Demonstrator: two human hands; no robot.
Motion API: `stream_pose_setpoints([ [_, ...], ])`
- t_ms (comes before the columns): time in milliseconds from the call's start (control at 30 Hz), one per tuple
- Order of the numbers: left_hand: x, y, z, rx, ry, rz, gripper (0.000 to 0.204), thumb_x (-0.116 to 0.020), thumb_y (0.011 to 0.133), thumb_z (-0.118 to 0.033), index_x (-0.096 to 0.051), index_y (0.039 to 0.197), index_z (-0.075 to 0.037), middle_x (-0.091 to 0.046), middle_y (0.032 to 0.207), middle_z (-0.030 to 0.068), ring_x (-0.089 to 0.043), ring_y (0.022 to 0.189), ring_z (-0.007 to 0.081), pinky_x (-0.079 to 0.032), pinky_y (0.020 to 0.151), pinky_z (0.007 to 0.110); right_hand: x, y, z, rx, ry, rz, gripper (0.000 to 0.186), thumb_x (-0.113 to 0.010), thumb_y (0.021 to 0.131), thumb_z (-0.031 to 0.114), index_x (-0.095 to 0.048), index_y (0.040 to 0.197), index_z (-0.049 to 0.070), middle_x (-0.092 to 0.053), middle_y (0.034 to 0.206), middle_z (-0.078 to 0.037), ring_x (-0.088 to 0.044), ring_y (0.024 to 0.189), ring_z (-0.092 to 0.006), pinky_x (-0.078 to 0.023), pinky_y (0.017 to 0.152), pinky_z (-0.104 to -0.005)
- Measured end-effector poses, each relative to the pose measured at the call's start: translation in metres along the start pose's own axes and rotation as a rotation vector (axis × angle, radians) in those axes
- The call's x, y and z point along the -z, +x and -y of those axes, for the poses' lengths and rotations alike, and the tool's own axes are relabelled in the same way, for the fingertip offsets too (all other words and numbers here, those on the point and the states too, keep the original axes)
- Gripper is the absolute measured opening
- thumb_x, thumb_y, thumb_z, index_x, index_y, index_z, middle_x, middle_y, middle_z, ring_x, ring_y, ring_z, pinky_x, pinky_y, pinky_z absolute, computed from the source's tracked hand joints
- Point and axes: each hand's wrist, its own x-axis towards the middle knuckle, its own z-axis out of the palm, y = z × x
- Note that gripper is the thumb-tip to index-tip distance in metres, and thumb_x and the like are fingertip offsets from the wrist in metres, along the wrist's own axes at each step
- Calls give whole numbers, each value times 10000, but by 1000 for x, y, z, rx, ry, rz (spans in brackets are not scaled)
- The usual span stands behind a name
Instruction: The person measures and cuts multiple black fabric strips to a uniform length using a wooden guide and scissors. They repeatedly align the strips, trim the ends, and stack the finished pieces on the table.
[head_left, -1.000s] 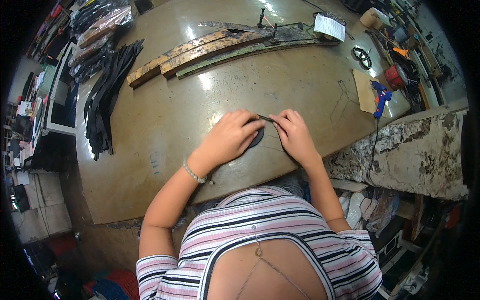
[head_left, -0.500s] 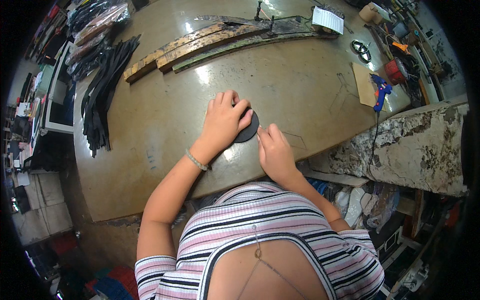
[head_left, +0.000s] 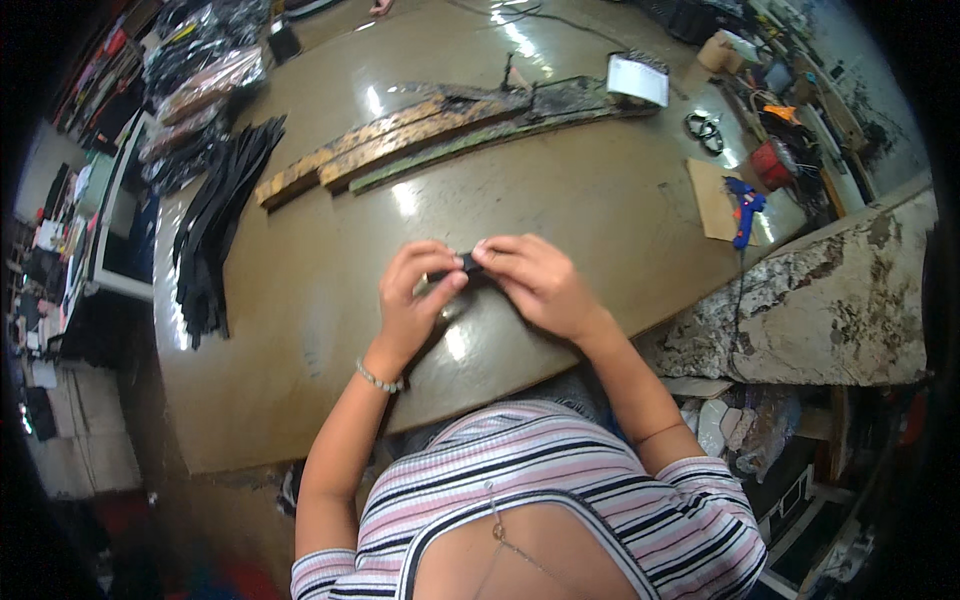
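Work pos.: blk pc. [head_left: 470,263] is held btwn the L hand [head_left: 410,290], at its 8 o'clock side, and the R hand [head_left: 540,280], at its 4 o'clock side, approx. mid-frame over the desk [head_left: 300,300]; contact w/ the desk surface can't be determined. L fingers: closed in a pinch, thumb vs. index, on the L end of the pc. R fingers: closed in a pinch on the R end, tips just beside the L tips. Change vs. 0.5 s ago: the pc. then showed as a round disc, broad face to camera, w/ R fingers at its 4 o'clock edge; now only a narrow dark section shows btwn the tips, and the R hand has come up to meet the L. Assessment: presumably the same disc, turned approx. edge-on; handling now appears concentrated on 1 short section of the rim, w/ both hands sharing the hold. Rim detail: too small to read. Surroundings, ref. the pc.: blk strips [head_left: 222,220] at 9 to 10 o'clock; long worn bars [head_left: 420,125] at 11 to 12 o'clock; blk loops [head_left: 704,133] at 2 o'clock; blue glue gun [head_left: 745,210] just above 3 o'clock, partly over a tan sheet [head_left: 708,200]. None of these is touched by either hand.
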Motion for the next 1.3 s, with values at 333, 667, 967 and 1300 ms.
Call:
stream_pose_setpoints([
  [333,-12,10,-6,-97,163,58,209,-774,666,-29,-627,815,-34,-582,841,90,-576,750,205,-485,644,292,-6,-3,15,-767,528,-187,239,-640,837,68,-627,1064,-4,-570,1052,-111,-573,814,-117,-476,716,-228],
  [667,-10,6,-4,-65,185,27,230,-761,663,-1,-587,810,-37,-581,843,108,-570,749,202,-480,640,289,6,11,2,-555,222,-69,133,-633,842,97,-615,908,-17,-580,887,-96,-595,771,-139,-488,653,-244],
  [967,-2,11,-4,19,225,16,184,-735,682,7,-618,816,-42,-578,822,91,-571,715,196,-478,617,290,187,103,-228,-303,-740,-416,154,-565,850,122,-647,913,9,-618,904,-169,-590,856,-318,-462,753,-389],
  [1300,-6,5,-3,-17,170,12,208,-758,633,-15,-611,774,-53,-575,779,78,-563,695,193,-460,594,286,199,129,-288,-316,-893,-67,144,-532,851,114,-632,916,33,-589,905,-181,-558,916,-364,-447,803,-435],
])
